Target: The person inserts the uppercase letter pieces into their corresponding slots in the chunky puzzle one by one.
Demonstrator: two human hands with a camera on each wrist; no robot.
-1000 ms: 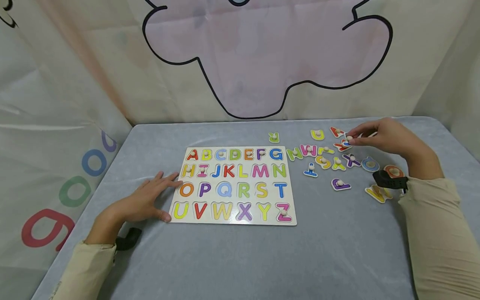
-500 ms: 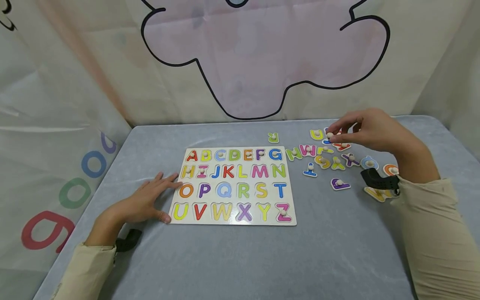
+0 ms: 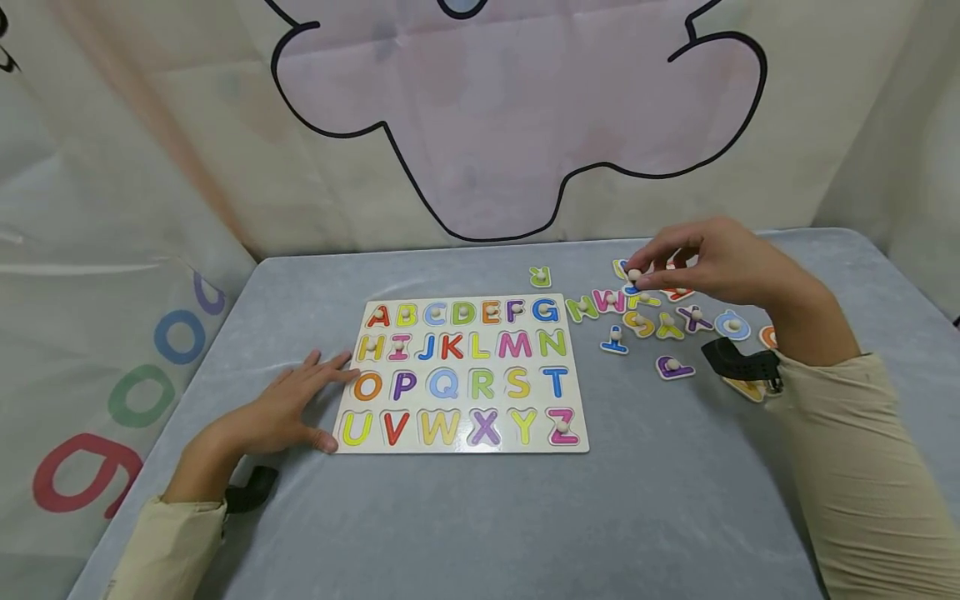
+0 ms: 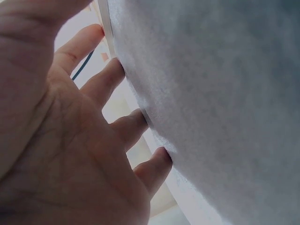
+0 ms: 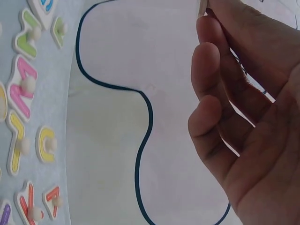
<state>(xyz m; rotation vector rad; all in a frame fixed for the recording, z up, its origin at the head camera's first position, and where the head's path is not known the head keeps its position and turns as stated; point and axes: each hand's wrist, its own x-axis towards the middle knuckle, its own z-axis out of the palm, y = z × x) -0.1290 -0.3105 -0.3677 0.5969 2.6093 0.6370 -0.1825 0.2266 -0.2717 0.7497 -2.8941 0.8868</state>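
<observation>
My left hand (image 3: pixel 277 412) lies at the left side of a white wooden alphabet puzzle board (image 3: pixel 491 367). Its spread fingers touch the board's edge, with the thumb by the lower left corner. Knobbed letters fill A to G, H, I and Z; the other spaces show printed letters. My right hand (image 3: pixel 723 258) pinches the knob of a blue letter piece (image 3: pixel 632 289) between thumb and fingertips, above the loose letters. Its exact letter is hard to make out. In the right wrist view only a thin edge of that piece (image 5: pixel 202 7) shows at the fingertips.
Right of the board lie several loose letters, among them a green N (image 3: pixel 582 309), a blue T (image 3: pixel 615 340), a purple X (image 3: pixel 694 318) and a purple P (image 3: pixel 674 367). Behind the board sits a green R (image 3: pixel 540 277). A curtain (image 3: pixel 487 125) hangs at the table's back edge.
My right hand has lifted the blue letter piece from the far right of the loose letters and carried it left. My left hand stays at the board's edge. The head view has shifted slightly.
</observation>
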